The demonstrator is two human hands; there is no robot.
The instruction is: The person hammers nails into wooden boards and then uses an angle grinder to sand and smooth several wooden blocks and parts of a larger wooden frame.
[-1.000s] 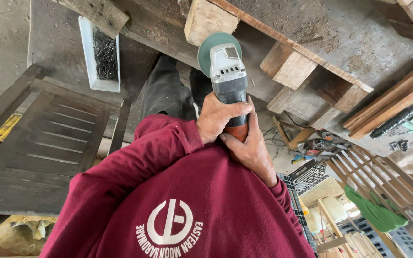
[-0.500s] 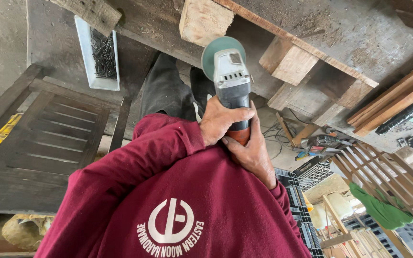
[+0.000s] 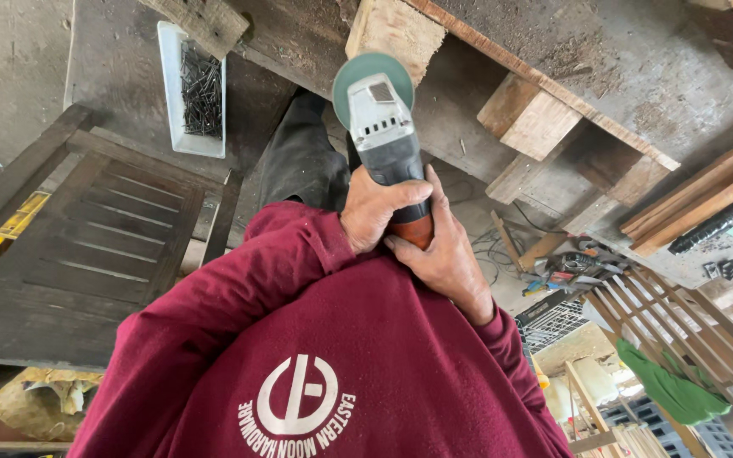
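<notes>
Below the camera, at the middle of the view, both hands grip a grey-bodied angle grinder with a green disc guard (image 3: 381,119). Left hand (image 3: 379,208) wraps over the tool's dark barrel from the left, its fingers closed tight around it. Right hand (image 3: 443,254) clasps the orange rear end of the grinder from the right and below, fingers likewise curled shut on the tool. Both arms wear the sleeves of a maroon sweatshirt with a white round emblem (image 3: 324,373). The grinder's disc end points away from the body, close beside a pale square-cut wooden block (image 3: 396,30) fixed to a weathered timber frame (image 3: 536,119); whether disc and wood touch cannot be told. To the left lies a white rectangular plastic tray filled with dark nails (image 3: 195,89), and beside it a dark brown slatted wooden panel (image 3: 103,237). At lower right a green cloth (image 3: 668,390) hangs over a slatted wooden rack (image 3: 680,326).
</notes>
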